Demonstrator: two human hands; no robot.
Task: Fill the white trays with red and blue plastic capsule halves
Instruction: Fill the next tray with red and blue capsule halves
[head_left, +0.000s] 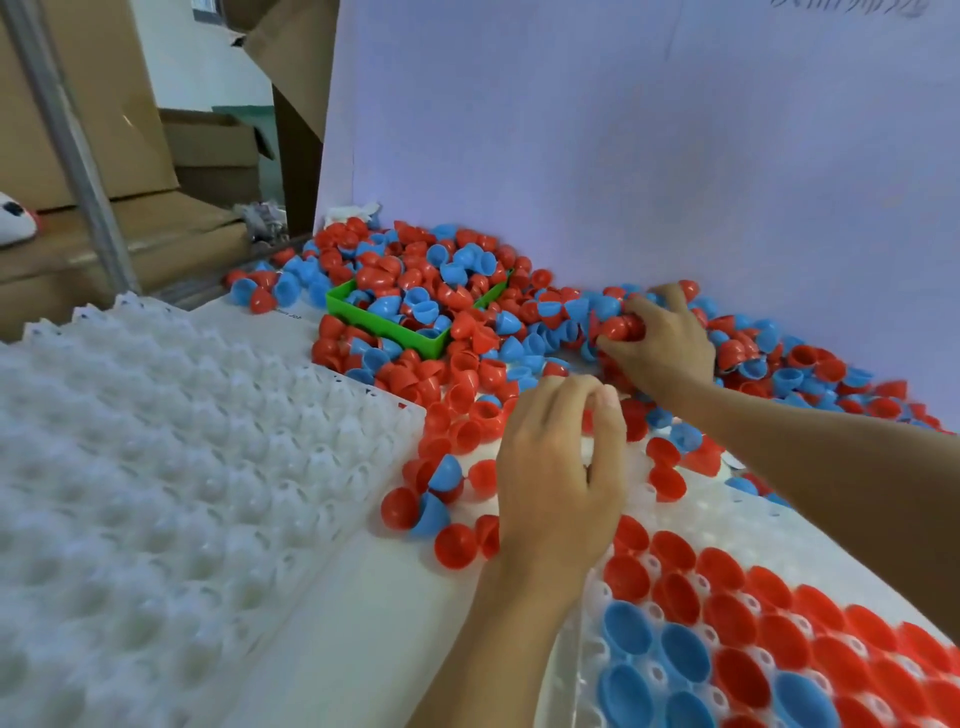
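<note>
The right hand (662, 345) reaches into the loose pile of capsule halves (467, 312) near the back of the desk (363, 597), fingers curled and closed on several red halves (615, 328). The left hand (558, 467) hovers nearer the person, over the far end of the partly filled white tray (769, 525); its fingertips are bunched together and point downward, but whether they grip anything cannot be told, since the hand hides what lies below it. Red and blue halves lie scattered on the desk around and just left of this hand. On the partly filled tray, toward the near right corner of the desk, red halves (779, 623) sit open side up in the cups, with a group of blue halves (675, 660) at the tray's near left part. A green bin (389, 325) sits buried in the pile toward the back of the desk, holding mixed red and blue halves. A second white tray (156, 467), with all cups bare, covers the left side of the desk. A white panel (623, 156) stands upright along the back edge, and the pile rests against its base. Cardboard boxes (104, 130) stand beyond the left edge.
</note>
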